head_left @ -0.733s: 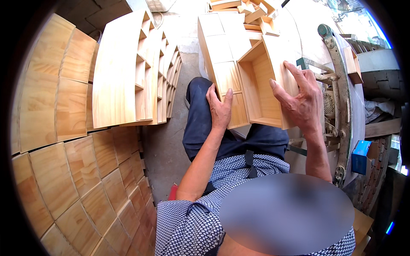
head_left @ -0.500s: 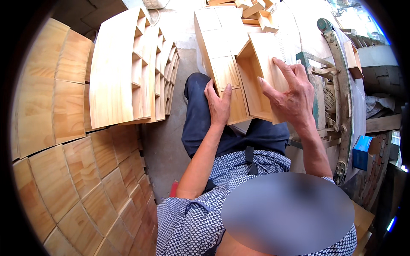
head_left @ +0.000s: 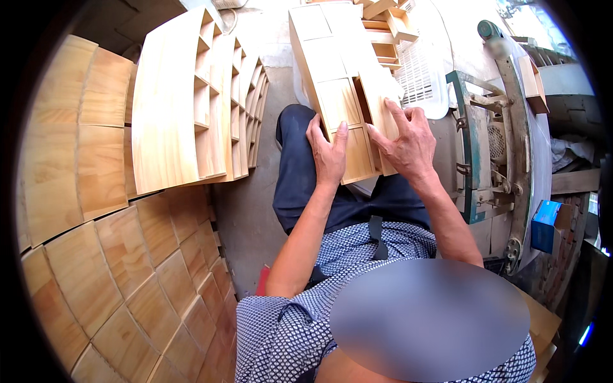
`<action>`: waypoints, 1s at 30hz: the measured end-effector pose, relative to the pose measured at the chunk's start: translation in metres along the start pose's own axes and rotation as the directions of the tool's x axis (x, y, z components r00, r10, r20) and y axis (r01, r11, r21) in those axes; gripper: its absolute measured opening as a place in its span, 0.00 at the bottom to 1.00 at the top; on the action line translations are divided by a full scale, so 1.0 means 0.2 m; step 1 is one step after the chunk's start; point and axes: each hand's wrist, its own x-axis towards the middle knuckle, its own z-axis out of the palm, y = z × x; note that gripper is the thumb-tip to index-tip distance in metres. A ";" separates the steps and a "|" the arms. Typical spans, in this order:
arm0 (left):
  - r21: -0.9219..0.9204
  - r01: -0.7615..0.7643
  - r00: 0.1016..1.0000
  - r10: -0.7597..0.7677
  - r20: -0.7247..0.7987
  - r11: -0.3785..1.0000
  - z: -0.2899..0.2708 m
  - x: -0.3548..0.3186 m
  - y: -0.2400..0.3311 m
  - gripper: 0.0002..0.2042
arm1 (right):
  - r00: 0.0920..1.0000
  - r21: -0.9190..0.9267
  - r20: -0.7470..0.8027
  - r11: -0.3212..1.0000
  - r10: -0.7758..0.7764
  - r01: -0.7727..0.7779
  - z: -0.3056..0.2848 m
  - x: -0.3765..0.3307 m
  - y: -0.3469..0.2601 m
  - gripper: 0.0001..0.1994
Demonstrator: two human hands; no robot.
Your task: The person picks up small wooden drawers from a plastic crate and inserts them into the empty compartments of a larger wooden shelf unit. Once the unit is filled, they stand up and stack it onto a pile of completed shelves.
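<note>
The person sits with a wooden rack point(head_left: 335, 96) propped on the lap, running from the knees up toward 12 o'clock; it is a long pine piece divided into flat panels and open compartments. The left hand point(head_left: 327, 153) lies flat on the lower panels, fingers spread and pressing down, its grip wide open and closed on nothing; the right hand point(head_left: 408, 143) sits just beside it at 3 o'clock, fingers curled over a loose board point(head_left: 377, 108) that stands on edge against the rack's right side, thumb and fingertips pinching it lightly rather than clenching. The step in hand looks like fitting or seating that board into the rack, the left hand steadying while the right aligns; the next move would call for keeping the board square to the panels and pressing it home without letting the rack slide off the thighs. At 9 o'clock a stack of finished racks point(head_left: 198, 102) leans on the floor; pale wood panels point(head_left: 96, 242) fan out from 7 to 10 o'clock; a green metal machine point(head_left: 479, 140) stands at 3 o'clock, with a blue box point(head_left: 546, 223) below it.
</note>
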 end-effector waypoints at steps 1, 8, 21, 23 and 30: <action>-0.002 -0.007 1.000 0.007 0.002 1.000 0.00 0.00 0.00 0.40 | 1.000 -0.004 -0.008 1.000 0.000 0.000 0.03 0.00 0.01 0.33; 0.012 -0.021 1.000 0.021 -0.001 1.000 -0.01 0.00 0.00 0.37 | 0.999 0.037 -0.046 0.999 -0.006 0.008 0.18 -0.04 0.02 0.31; 0.022 -0.021 1.000 0.021 0.005 1.000 0.00 0.01 -0.01 0.36 | 0.990 -0.032 -0.123 0.997 0.062 -0.067 0.21 -0.08 0.02 0.32; 0.024 -0.017 1.000 0.017 0.008 1.000 0.00 0.01 -0.01 0.35 | 0.989 0.079 -0.123 0.994 0.084 -0.075 0.25 -0.10 0.06 0.32; -0.027 0.017 0.999 -0.015 0.049 0.999 0.00 0.01 -0.03 0.36 | 0.846 0.720 0.377 0.455 0.377 -0.523 0.39 -0.07 0.30 0.30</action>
